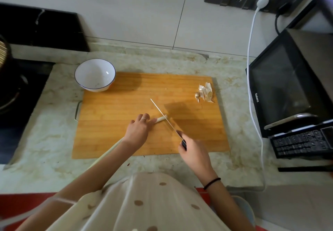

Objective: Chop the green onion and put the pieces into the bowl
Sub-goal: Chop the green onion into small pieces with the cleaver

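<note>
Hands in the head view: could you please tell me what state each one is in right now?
Left hand: open, fingers pressing the green onion down on the board.
Right hand: closed, its grip round the knife handle.

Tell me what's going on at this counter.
A person is working on a bamboo cutting board. Their left hand presses a long pale green onion flat. The right hand grips a black-handled knife, its blade at the stalk's white end. The white blue-rimmed bowl at the board's far left corner shows no cut pieces. Papery peel scraps lie far right.
</note>
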